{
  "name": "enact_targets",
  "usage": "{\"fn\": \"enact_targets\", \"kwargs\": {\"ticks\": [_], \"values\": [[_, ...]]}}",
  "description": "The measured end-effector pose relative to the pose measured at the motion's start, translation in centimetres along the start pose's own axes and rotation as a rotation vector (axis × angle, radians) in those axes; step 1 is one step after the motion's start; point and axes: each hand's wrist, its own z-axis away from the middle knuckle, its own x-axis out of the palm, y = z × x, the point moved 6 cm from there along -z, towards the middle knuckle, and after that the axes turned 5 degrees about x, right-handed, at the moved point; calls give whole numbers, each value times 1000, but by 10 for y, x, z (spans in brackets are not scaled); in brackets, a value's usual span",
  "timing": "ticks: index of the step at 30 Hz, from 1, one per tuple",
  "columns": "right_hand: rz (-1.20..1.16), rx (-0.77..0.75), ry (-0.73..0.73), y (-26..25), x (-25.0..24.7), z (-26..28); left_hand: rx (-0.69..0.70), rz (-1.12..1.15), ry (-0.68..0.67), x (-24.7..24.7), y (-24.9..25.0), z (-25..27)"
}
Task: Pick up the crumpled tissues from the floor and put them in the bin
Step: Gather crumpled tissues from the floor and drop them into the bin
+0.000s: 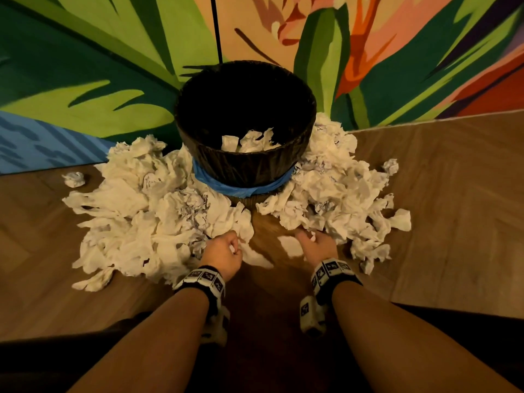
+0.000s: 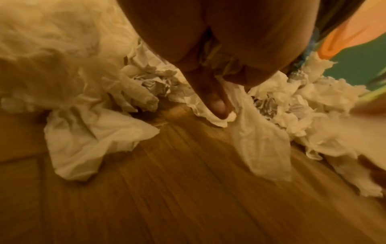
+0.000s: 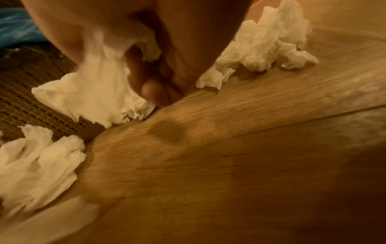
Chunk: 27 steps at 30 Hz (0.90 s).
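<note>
While crumpled tissues are lying heaped on the floor around the bin, the left hand and right hand are each clutching one tissue.

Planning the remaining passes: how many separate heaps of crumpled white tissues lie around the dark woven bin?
2. One heap of crumpled white tissues left of the dark woven bin, one right of it; more may hide behind it.

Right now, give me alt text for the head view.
Both hands, left hand and right hand, grip tissues at floor level before a dark bin. Crumpled tissues ring it; a few lie inside.
</note>
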Motion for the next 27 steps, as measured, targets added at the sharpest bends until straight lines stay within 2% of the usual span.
{"fn": "enact_targets", "kwargs": {"ticks": [2, 3, 6, 8, 10, 13, 18, 21, 25, 27], "values": [[181, -62, 12, -4, 3, 0, -16, 54, 14, -1, -1, 0], [198, -96, 28, -9, 4, 1, -15, 85, 23, -1, 1, -1], [77, -237, 31, -26, 11, 8, -50, 162, 51, -3, 4, -4], [57, -346, -40, -45, 19, 14, -75, 171, 58, -4, 5, -6], [151, -419, -150, -66, 31, 21, -75, 171, 27, -3, 7, -8], [304, -411, -231, -86, 44, 22, -7, 104, 1, -4, 15, -12], [530, -445, -156, -98, 43, 15, 0, 152, 58, -16, 19, -16], [306, -410, -31, -95, 31, 13, -19, 210, 161, -33, 20, -20], [-17, -244, 6, -85, 9, 13, 64, 329, 402, -71, 33, -26], [-109, -184, 48, -81, -9, 11, 50, 315, 512, -94, 33, -29]]}}
